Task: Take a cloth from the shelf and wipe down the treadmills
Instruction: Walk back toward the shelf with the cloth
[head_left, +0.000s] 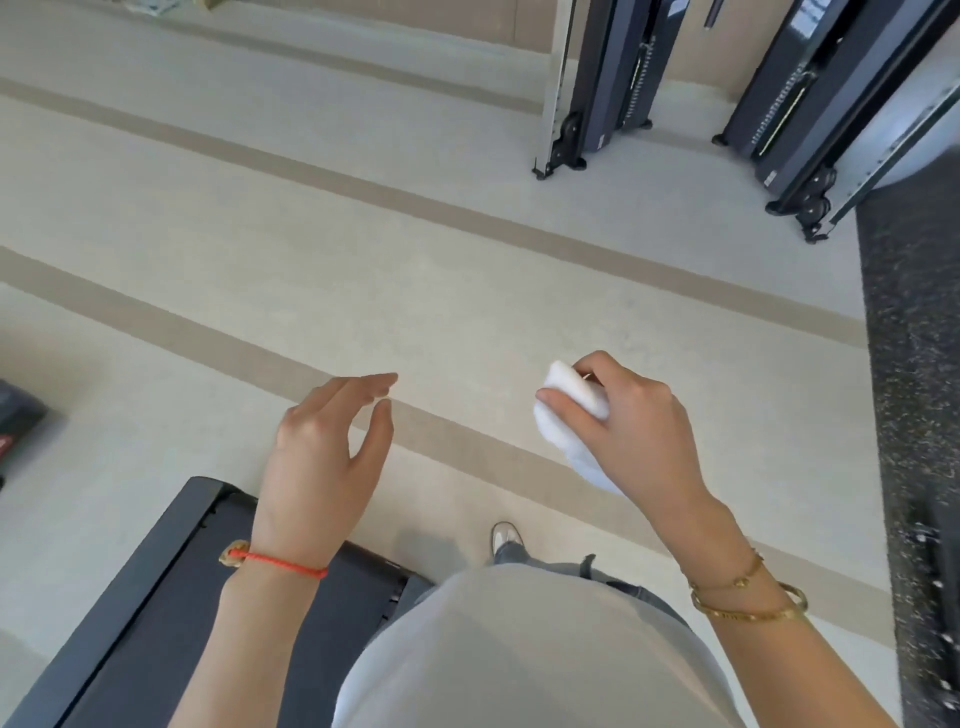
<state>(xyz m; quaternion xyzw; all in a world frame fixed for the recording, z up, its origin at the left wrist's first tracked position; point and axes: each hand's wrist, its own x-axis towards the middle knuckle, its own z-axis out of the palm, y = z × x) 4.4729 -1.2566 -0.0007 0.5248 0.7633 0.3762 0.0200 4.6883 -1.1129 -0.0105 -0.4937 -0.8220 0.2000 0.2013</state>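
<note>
My right hand (631, 421) is closed around a bunched white cloth (569, 428), held in the air over the pale floor. My left hand (327, 441) floats beside it, fingers loosely apart and holding nothing. Below my left wrist lies the dark end of a treadmill deck (156, 587), running toward the bottom left corner. Two more dark machines (618, 78) (800, 98) stand upright on small wheels at the top right, well ahead of both hands.
The floor is pale with tan stripes (467, 218) crossing it diagonally. A black speckled rubber mat (914, 364) runs down the right edge. A dark object (15, 415) pokes in at the left edge. My shoe (504, 535) stands beside the treadmill deck.
</note>
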